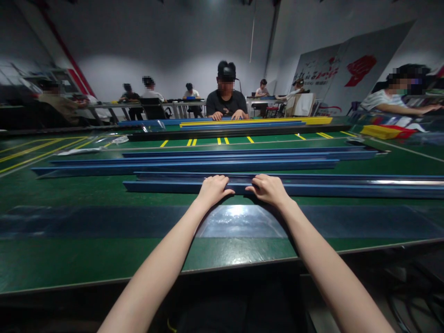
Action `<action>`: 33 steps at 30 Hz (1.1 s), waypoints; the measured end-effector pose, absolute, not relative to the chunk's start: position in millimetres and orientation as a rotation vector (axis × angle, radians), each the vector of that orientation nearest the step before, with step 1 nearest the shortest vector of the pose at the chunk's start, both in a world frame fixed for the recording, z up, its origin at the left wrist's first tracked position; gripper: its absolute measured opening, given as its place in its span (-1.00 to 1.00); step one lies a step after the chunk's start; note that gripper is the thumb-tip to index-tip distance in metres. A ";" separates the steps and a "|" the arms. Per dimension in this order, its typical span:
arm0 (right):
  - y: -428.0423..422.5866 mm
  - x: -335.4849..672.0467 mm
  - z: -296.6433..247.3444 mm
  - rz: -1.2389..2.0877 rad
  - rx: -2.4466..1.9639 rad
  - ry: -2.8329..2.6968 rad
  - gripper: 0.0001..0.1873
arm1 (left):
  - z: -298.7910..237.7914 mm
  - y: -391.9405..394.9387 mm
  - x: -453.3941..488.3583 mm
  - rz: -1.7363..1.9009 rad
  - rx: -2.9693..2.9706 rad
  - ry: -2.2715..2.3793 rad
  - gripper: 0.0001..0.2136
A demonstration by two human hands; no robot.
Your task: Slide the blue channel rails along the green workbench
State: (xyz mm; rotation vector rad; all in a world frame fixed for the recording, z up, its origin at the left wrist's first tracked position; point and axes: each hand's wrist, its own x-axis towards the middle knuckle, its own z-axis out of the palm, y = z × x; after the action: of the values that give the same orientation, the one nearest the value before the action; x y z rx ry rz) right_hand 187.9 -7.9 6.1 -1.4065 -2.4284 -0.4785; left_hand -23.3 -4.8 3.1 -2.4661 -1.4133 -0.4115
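My left hand point(213, 188) and my right hand point(267, 188) rest side by side on the near edge of a long blue strip point(347, 189) that lies across the green table point(69, 268). The fingers of both hands curl over the strip's near edge and grip it. A second blue strip point(173, 176) lies just behind it, partly overlapping. Between the strip and me, a dark glossy sheet point(104, 221) lies flat on the table.
More long blue strips point(187, 164) lie farther back. A person point(226, 99) sits opposite with hands on blue and yellow strips point(256, 121). Other people sit at tables behind and at right. Yellow and red pieces point(386, 132) lie at the far right.
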 end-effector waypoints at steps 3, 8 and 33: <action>-8.0 190.0 8.3 -0.459 -1.434 -2.428 -0.55 | 2.6 -5.4 -22.7 -0.421 -2.469 -1.399 -0.68; -10.9 204.2 11.1 -0.441 -1.509 -2.396 -0.57 | 3.8 -6.6 -21.5 -0.456 -2.482 -1.367 -0.68; -14.5 211.5 7.3 -0.339 -1.536 -2.376 -0.62 | 1.5 -6.0 -21.4 -0.431 -2.502 -1.347 -0.74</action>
State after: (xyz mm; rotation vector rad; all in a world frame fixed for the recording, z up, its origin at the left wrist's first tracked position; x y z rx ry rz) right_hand 211.5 -14.5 7.3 -1.5364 -2.3757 -0.3392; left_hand -21.4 -6.0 1.5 -2.5025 -1.3472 -0.4305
